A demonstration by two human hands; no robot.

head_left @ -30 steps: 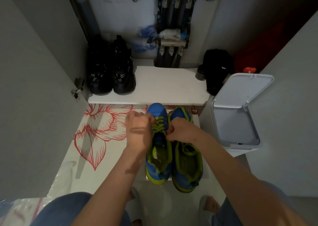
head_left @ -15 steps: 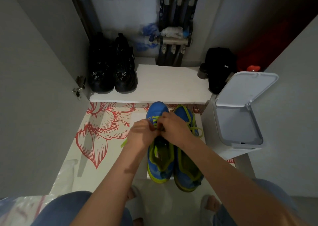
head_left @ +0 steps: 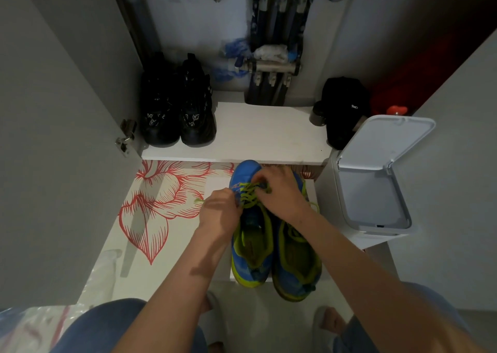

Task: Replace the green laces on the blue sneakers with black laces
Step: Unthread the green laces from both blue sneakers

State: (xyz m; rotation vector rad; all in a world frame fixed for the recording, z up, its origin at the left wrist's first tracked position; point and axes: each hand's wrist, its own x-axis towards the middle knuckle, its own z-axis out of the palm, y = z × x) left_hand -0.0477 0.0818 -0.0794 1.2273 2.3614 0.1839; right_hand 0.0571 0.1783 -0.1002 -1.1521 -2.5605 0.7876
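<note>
Picking at the green laces (head_left: 250,195) near the toe end of the left-of-frame blue sneaker (head_left: 246,171), its length running up-frame, heel toward you. Your left hand (head_left: 220,214) and right hand (head_left: 279,191) sit on either side, both curled tight. Looks like they're pinching lace, but the fingertips are mostly hidden.

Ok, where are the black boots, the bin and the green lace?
black boots (head_left: 197,129): head view, right boot's toe.
bin (head_left: 387,143): head view, raised lid.
green lace (head_left: 248,198): head view, crossed part on shoe.

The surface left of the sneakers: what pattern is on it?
Surface: large red outlined flowers on white; head view shows it best.
</note>
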